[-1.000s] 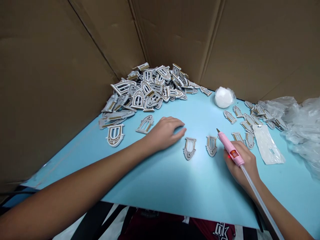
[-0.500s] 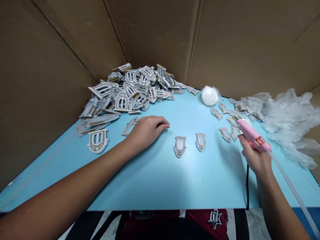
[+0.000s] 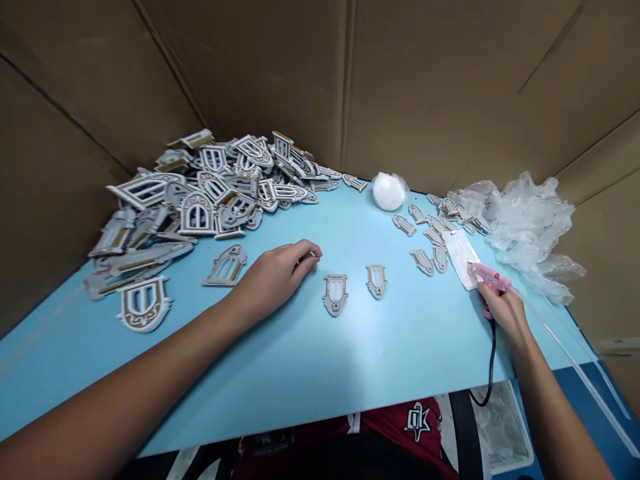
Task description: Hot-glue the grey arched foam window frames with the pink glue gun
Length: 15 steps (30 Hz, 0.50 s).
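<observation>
My left hand (image 3: 277, 277) rests on the light blue tabletop (image 3: 320, 360) with its fingers loosely curled, holding nothing. Just right of its fingertips lie two grey window-shaped pieces with gold trim (image 3: 335, 295) (image 3: 377, 281), apart from each other. My right hand (image 3: 504, 312) grips a pink hot glue gun (image 3: 491, 275), whose nozzle points left. A long clear glue stick (image 3: 565, 353) trails from it. The gun sits at the corner of a translucent plastic sheet (image 3: 459, 257).
A large heap of window pieces (image 3: 210, 190) fills the back left corner, with loose ones (image 3: 225, 265) (image 3: 144, 305) near it. More pieces (image 3: 423, 261) lie at right, beside a white ball in plastic (image 3: 389, 191) and crumpled clear plastic (image 3: 530, 230). Cardboard walls (image 3: 430, 87) surround the table.
My right hand has moved right, away from the two pieces, and the glue gun now lies lower and flatter. The view has turned right. My left hand stays on the table.
</observation>
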Available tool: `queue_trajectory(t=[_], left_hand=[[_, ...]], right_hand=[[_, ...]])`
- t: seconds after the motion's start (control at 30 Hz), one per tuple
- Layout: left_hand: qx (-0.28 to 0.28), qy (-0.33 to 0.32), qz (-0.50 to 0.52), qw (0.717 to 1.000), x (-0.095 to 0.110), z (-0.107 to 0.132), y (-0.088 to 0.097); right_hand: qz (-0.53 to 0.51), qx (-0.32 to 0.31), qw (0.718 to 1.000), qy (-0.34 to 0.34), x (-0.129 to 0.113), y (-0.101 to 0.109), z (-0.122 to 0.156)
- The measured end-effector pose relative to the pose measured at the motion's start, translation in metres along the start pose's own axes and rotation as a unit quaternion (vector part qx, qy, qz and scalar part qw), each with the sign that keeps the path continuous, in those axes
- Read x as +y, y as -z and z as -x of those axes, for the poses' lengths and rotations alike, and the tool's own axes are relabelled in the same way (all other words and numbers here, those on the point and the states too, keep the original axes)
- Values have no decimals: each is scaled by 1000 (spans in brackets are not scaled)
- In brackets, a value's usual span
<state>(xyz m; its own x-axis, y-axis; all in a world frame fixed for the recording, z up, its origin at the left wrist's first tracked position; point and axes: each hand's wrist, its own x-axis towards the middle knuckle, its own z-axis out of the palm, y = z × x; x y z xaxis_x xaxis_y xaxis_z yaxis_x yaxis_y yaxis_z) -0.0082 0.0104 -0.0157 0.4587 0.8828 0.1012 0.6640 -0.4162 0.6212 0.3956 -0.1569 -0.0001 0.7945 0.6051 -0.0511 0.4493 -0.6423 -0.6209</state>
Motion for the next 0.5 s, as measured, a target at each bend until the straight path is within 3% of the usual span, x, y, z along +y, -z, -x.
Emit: queue_trajectory(t=[0.1,0.23,0.5], left_hand=[[4,-32,-1,999,-2,1,-3],[9,-55,0,998,-4,3,-3],[6,-98,-5,995,1,6,-1]], right_hand=[[-1,-1,1000,3,2,-2,0],[3,-1,998,60,13,3,9],[76,65,990,102,55,12,44]])
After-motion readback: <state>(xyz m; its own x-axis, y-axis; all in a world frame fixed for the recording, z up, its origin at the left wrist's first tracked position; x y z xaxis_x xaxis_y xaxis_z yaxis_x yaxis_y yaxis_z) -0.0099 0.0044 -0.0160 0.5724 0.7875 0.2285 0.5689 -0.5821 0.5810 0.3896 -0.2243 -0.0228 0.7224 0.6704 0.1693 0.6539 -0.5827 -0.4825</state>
